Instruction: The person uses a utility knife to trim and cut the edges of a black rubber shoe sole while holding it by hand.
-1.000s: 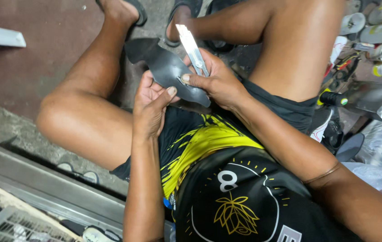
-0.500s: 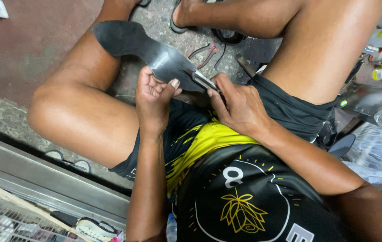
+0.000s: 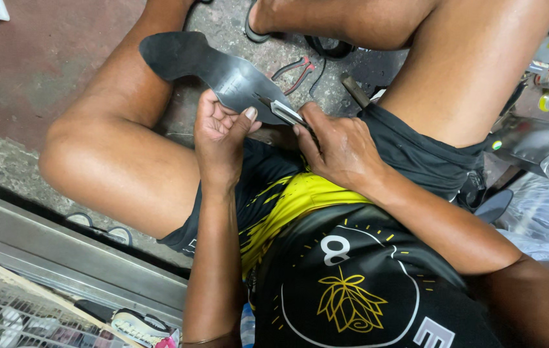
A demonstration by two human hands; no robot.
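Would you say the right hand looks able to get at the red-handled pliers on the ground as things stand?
Probably not yet: the right hand grips a blade against the dark sole, which lies over the way to the pliers.

The shoe sole looks like dark rubber or leather — matt and slightly grainy at the far end, smoother with a dull sheen near the left hand. The blade held in the right hand is bright, polished metal. The shorts are thin black cloth, the jersey a smooth synthetic knit with printed yellow. The floor is rough, worn concrete — the pliers have glossy red plastic grips.
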